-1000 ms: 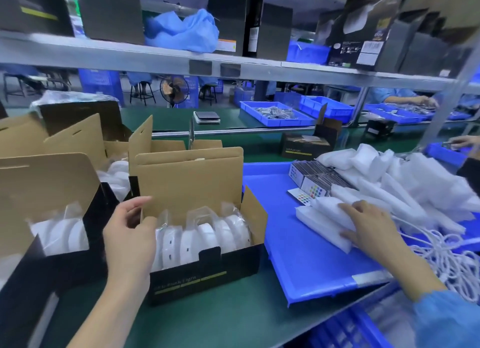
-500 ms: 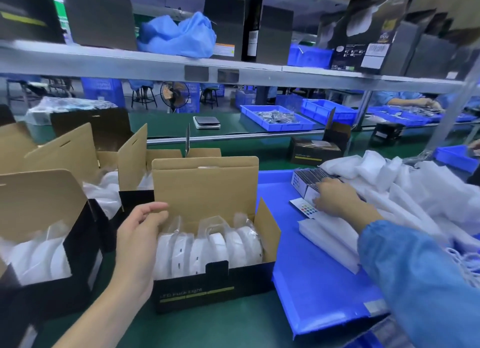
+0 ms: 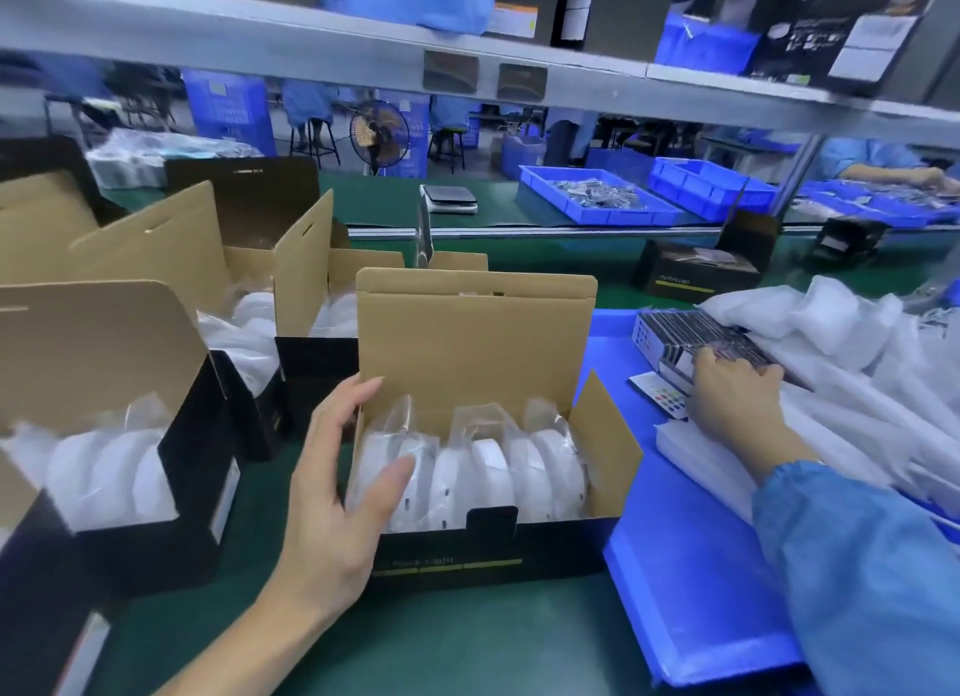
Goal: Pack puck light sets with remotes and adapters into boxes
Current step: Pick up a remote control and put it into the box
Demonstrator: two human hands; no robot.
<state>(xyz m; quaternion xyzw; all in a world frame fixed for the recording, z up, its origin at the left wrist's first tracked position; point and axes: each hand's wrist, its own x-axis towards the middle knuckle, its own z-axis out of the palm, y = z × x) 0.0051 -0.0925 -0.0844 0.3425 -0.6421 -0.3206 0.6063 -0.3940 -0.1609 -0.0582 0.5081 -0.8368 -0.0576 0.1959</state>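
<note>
The left hand (image 3: 332,487), fingers spread, steadies the open box (image 3: 483,544) of puck lights (image 3: 488,479); the right hand (image 3: 732,399) curls on the remote stack (image 3: 691,336), seemingly picking one; next it must go into the box.

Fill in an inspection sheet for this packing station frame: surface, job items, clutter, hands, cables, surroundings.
Surface: green bench with a blue tray at right.
Job's things: open box holds bagged puck lights; stack of remotes on the tray; more open boxes at left.
Clutter: white foam bags piled at right.
Hands: left hand open against the box's left end; right hand on the remotes, grip unclear.
Cables: nothing seen.
Surroundings: shelf overhead, blue bins beyond, fan.
</note>
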